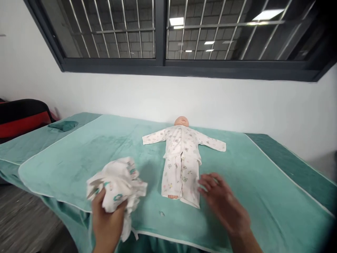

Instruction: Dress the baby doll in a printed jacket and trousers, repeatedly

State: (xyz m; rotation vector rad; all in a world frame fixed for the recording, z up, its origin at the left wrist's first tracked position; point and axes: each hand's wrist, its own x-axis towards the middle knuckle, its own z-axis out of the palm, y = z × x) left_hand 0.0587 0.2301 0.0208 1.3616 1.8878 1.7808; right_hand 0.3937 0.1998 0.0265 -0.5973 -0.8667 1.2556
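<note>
Left hand [109,223], lower left of frame: closed on a crumpled white cloth bundle [119,181] with green prints, thumb and fingers pinching its lower part. Right hand [223,202], lower right: loosely open, fingers slightly curled, blurred, nothing seen in it. It's just beside the trousers [171,175]; can't tell if fingertips touch. Doll [181,121] lies at frame center, head toward the wall [118,93], in trousers plus white printed top [180,140], 2 sleeves spread, on the green cover [105,140]. Handling, my guess: bundle is light, limp, not slippery; loose folds droop, so best gripped with more in the palm. Doll likely heavier, firmer; support under head and torso. Clothes look thin, soft; hold at hems or cuffs.
</note>
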